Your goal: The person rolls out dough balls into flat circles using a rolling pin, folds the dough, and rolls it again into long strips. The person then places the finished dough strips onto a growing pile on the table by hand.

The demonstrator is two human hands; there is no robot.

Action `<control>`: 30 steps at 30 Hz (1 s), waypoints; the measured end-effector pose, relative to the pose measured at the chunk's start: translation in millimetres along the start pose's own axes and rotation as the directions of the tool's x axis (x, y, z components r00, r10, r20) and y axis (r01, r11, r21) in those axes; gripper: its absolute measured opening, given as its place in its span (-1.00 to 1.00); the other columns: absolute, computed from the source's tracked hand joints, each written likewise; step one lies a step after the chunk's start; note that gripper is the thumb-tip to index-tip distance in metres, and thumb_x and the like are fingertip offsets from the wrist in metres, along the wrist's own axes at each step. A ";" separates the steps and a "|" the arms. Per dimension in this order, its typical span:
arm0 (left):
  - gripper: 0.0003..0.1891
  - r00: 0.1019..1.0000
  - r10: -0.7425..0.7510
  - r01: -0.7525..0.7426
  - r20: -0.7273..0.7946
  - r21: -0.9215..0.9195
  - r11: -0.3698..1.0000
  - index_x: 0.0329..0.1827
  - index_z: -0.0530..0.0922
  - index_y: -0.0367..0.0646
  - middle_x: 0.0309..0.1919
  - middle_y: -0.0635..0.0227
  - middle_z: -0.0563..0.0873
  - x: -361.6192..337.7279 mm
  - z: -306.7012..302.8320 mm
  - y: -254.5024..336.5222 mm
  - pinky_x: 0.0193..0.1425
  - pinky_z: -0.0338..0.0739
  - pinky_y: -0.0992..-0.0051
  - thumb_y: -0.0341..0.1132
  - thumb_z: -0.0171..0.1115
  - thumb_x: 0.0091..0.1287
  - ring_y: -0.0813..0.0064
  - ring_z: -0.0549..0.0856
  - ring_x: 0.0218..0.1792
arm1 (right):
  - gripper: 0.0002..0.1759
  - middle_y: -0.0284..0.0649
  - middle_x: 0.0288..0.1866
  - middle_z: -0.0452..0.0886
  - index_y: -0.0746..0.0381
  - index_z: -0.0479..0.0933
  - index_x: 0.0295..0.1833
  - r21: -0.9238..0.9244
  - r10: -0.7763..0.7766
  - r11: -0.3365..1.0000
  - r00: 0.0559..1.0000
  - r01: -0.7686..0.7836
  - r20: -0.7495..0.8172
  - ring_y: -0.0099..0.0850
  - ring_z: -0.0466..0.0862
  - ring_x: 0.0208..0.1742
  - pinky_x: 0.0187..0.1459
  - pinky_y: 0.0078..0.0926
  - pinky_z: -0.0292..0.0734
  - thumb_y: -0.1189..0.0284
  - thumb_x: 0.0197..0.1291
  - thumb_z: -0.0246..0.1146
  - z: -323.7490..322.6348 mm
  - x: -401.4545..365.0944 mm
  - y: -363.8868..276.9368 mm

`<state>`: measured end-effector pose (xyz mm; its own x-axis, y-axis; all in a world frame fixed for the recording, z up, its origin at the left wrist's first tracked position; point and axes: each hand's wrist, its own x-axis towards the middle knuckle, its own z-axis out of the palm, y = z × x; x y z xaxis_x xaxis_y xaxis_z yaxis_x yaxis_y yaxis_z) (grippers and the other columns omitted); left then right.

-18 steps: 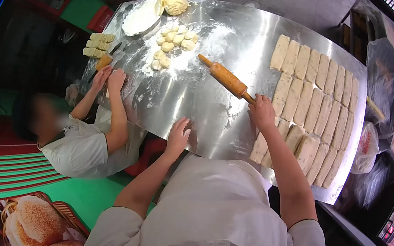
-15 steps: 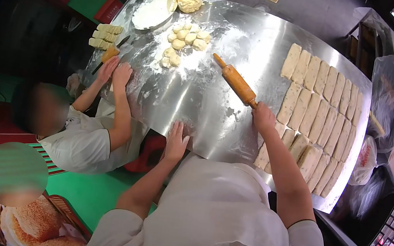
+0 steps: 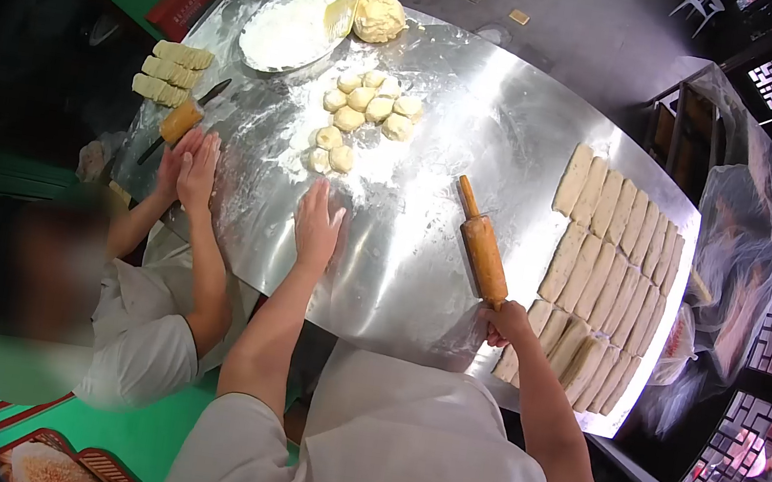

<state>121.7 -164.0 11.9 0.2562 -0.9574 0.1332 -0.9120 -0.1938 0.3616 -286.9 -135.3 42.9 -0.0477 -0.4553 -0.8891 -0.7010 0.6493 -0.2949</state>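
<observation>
My left hand (image 3: 318, 228) is over the steel table (image 3: 382, 270), fingers spread and nothing in it, just below a small group of dough balls (image 3: 331, 152). More dough balls (image 3: 376, 102) lie behind these on floured metal. My right hand (image 3: 506, 324) grips the near handle of a wooden rolling pin (image 3: 484, 258), which lies on the table and points away from me. To the right of the pin, rows of long pale dough strips (image 3: 589, 270) cover the table's right end.
At the left, a co-worker's two hands (image 3: 191, 169) are close together beside another rolling pin (image 3: 181, 121). Stacked dough pieces (image 3: 173, 73) sit at the left edge. A flour mound (image 3: 287, 30), a scraper (image 3: 342, 14) and a large dough lump (image 3: 379, 16) are at the back.
My left hand has moved from the table's near edge forward toward the dough balls. The rolling pin in my right hand has come nearer to me and turned. The view has shifted.
</observation>
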 end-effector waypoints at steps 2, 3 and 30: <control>-0.24 1.000 -0.006 0.007 0.009 -0.067 0.998 0.48 0.24 -0.25 0.42 0.08 0.36 42.6 -16.1 12.6 0.45 0.30 0.07 -0.25 0.39 0.25 0.01 0.37 0.42 | -0.55 -0.11 -0.59 0.65 0.42 0.56 -0.45 -0.010 0.051 0.999 0.999 -0.051 0.001 -0.33 0.71 -0.63 -0.62 -0.38 0.65 0.22 0.28 0.33 0.9 5.1 1.1; -0.28 1.000 -0.018 0.020 0.020 -0.125 0.992 0.45 0.27 -0.21 0.37 0.12 0.40 58.9 -24.3 19.6 0.36 0.40 0.11 -0.29 0.39 0.25 0.04 0.44 0.36 | -0.55 -0.11 -0.59 0.65 0.42 0.56 -0.45 -0.006 0.062 0.998 0.998 -0.062 -0.007 -0.33 0.71 -0.63 -0.62 -0.38 0.65 0.22 0.28 0.33 2.0 5.8 2.7; -0.47 0.975 0.167 -0.174 0.149 0.035 0.984 0.21 0.39 -0.27 0.19 -0.01 0.52 123.6 58.8 -4.4 0.06 0.54 0.08 -0.09 0.31 0.35 -0.17 0.60 0.05 | -0.62 -0.14 -0.61 0.66 0.27 0.66 -0.24 0.018 -0.005 1.000 0.986 0.008 -0.169 -0.29 0.72 -0.60 -0.52 -0.34 0.67 0.16 0.35 0.16 16.1 -5.4 4.1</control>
<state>138.6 -294.1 -27.6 0.0494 -0.9974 0.0527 -0.9533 -0.0314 0.3004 -278.0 -120.4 40.9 -0.1635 -0.5546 -0.8159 -0.6885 0.6565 -0.3082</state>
